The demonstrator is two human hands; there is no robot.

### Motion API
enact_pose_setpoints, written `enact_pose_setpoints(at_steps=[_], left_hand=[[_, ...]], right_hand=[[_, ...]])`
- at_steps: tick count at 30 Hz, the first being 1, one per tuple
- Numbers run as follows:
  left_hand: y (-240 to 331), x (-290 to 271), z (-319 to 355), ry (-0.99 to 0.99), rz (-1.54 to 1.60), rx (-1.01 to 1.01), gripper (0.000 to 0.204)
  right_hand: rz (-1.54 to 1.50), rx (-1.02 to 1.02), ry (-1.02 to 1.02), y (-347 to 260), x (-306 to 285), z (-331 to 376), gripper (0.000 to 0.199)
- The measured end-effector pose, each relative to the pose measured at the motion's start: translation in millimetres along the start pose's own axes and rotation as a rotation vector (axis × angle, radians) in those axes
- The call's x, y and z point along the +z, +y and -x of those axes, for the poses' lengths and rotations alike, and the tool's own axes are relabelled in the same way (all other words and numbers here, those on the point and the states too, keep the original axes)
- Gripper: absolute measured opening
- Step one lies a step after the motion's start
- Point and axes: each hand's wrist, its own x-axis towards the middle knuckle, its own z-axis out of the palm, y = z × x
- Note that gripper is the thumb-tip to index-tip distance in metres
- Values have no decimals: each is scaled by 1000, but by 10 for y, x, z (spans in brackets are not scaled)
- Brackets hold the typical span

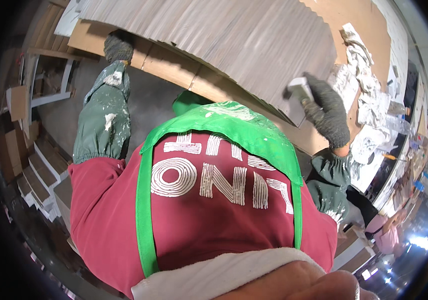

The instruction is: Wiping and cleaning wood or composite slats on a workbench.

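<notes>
**Grey Panel: Work Under Way**

Grey streaked panel (pixel 224 45): lying over brown board (pixel 166 65), far centre. Left hand (pixel 119 46): at near left edge of board; cannot tell grip or opening, fingers hidden. Right hand (pixel 326 112): partly closed around small white block (pixel 300 89), at panel's right end. Progress, by judgement: mid-operation, block not yet set down; finished and remaining portions indistinguishable.

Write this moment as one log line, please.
left hand: at edge of brown board | right hand: grips white block by grey ridged panel | contact: unclear
</notes>
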Motion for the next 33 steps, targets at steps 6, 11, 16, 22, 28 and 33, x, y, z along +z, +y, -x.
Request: enact_pose_setpoints(at_steps=[6,11,16,22,28,33], left_hand=[[55,76,-50,-141,64,-67,24],[-115,115,-126,-674,32,-183,30],[-278,363,-57,-710,-34,93,33],[88,-194,-146,-764,-38,-153,26],[-80,392,36,209,-47,176,39],[-401,397,183,257,-51,572,35]], right_hand=[[50,320,667,938,-62,666,43],[352,439,894,1748,-46,1465,51],[-85,645,1005,1514,64,1571,49],[-174,326,931,667,123,948,43],[297,-426,549,-82,264,-332,39],[522,-659,249,-23,352,-962,31]])
